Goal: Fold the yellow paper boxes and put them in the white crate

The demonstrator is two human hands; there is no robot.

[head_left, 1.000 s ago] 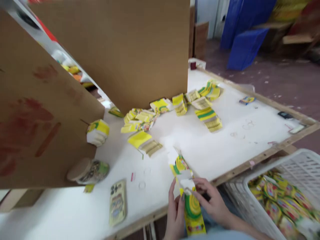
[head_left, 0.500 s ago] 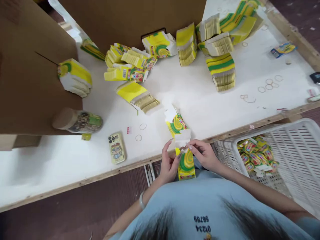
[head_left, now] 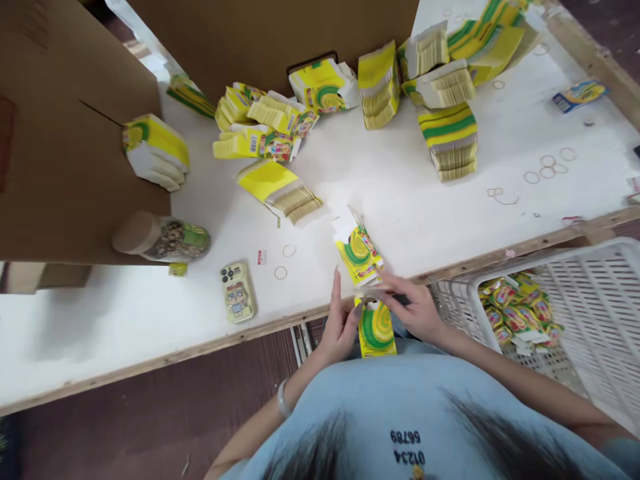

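Note:
A small yellow and green cardboard box (head_left: 377,330) stands against my body at the table's front edge, its white top flap blurred. My left hand (head_left: 341,328) grips its left side, thumb on the front and index finger pointing up. My right hand (head_left: 414,312) has its fingers on the top flap from the right, slightly smeared by motion. Just beyond the hands, a second yellow carton (head_left: 357,252) with raised white flaps lies on the table. Whatever is inside the held box is hidden.
Bundled flat cartons (head_left: 453,143) and more cartons (head_left: 260,140) lie at the back before large brown cardboard boxes (head_left: 280,40). A phone (head_left: 237,293) and a jar (head_left: 170,239) are at left. At right stands a white basket (head_left: 595,300) with wrapped packets (head_left: 520,310).
My right fingers have moved forward over the held box's top, and its white flap, upright before, now looks folded down. My left hand keeps its hold. The view has shifted slightly.

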